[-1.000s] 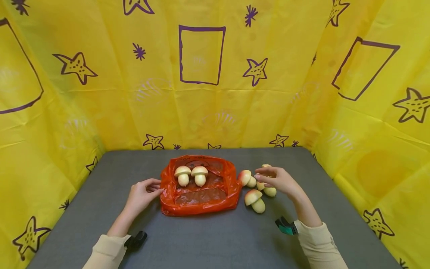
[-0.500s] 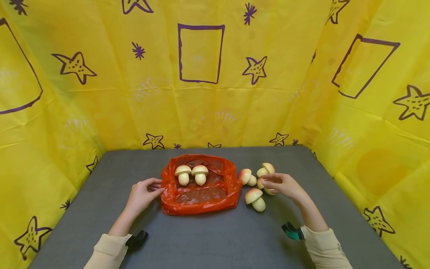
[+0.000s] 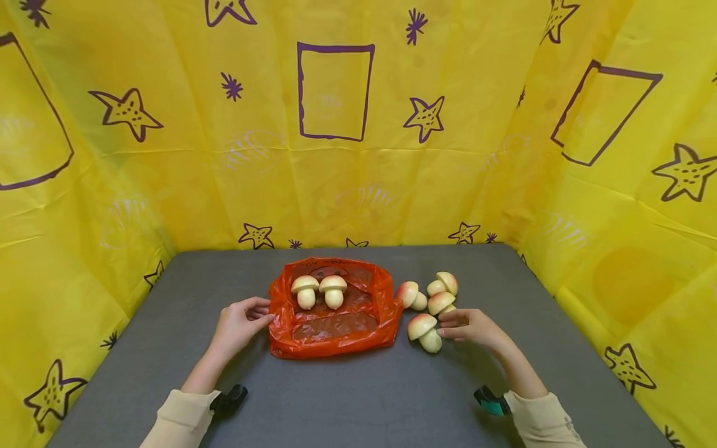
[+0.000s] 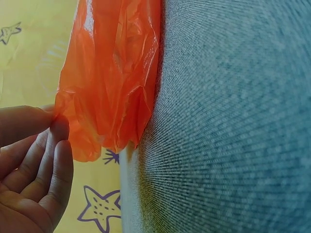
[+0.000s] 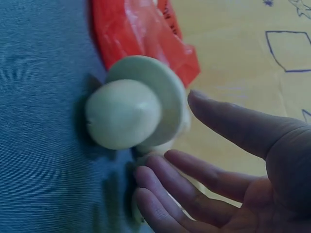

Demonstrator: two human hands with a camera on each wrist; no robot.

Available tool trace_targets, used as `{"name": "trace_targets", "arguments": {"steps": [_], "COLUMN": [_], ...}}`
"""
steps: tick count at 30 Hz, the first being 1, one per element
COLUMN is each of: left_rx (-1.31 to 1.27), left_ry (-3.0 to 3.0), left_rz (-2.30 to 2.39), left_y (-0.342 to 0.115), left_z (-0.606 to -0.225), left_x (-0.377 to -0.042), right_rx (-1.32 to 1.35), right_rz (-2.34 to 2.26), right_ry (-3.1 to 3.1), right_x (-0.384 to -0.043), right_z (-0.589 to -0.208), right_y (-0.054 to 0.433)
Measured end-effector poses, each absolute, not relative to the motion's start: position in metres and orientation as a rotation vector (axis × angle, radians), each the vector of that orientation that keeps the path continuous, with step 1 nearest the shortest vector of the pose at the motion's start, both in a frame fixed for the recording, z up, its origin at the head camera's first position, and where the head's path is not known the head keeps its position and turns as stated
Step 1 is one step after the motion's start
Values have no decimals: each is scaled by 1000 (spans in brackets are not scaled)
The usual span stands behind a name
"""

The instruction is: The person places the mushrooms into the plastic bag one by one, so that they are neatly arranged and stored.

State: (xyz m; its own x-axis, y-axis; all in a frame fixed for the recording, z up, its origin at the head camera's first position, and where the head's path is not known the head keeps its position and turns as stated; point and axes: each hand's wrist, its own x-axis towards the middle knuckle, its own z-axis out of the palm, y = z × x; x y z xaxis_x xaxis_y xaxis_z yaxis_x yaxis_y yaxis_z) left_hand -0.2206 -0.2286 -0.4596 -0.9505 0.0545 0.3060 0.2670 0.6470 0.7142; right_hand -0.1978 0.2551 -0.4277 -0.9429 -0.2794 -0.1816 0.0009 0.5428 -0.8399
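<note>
A red plastic bag (image 3: 336, 347) lies with its mouth rolled wide, and two toy mushrooms (image 3: 333, 294) rest side by side in it. At its left edge my left hand (image 3: 238, 323) pinches the film between thumb and fingers; the left wrist view shows the bag's crumpled side (image 4: 109, 82) at the fingertips. My right hand (image 3: 473, 328) hovers beside the nearest loose toy mushroom (image 3: 422, 331), thumb and fingers spread apart. In the right wrist view that mushroom's pale stem (image 5: 124, 114) faces the camera, just beyond the fingertips (image 5: 197, 97).
Behind the nearest one, more loose toy mushrooms with reddish caps (image 3: 407, 295) lie right of the bag, one (image 3: 442, 303) partly behind my right fingers. Yellow cloth walls (image 3: 358, 186) with purple drawings enclose the grey table (image 3: 336, 404) at the back and sides.
My right hand has moved from over the rear mushrooms down toward the nearest one, uncovering those behind. My left hand stays on the bag's edge.
</note>
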Motion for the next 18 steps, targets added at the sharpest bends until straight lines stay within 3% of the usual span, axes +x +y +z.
{"name": "trace_targets", "arguments": {"steps": [18], "left_rx": [-267], "left_ry": [-2607], "left_rz": [-1203], "left_y": [-230], "left_z": [-464], "left_x": [-224], "right_rx": [-262], "right_rz": [-1262], "right_ry": [2536], "right_x": [-204], "right_z": [-450], "right_y": [236]}}
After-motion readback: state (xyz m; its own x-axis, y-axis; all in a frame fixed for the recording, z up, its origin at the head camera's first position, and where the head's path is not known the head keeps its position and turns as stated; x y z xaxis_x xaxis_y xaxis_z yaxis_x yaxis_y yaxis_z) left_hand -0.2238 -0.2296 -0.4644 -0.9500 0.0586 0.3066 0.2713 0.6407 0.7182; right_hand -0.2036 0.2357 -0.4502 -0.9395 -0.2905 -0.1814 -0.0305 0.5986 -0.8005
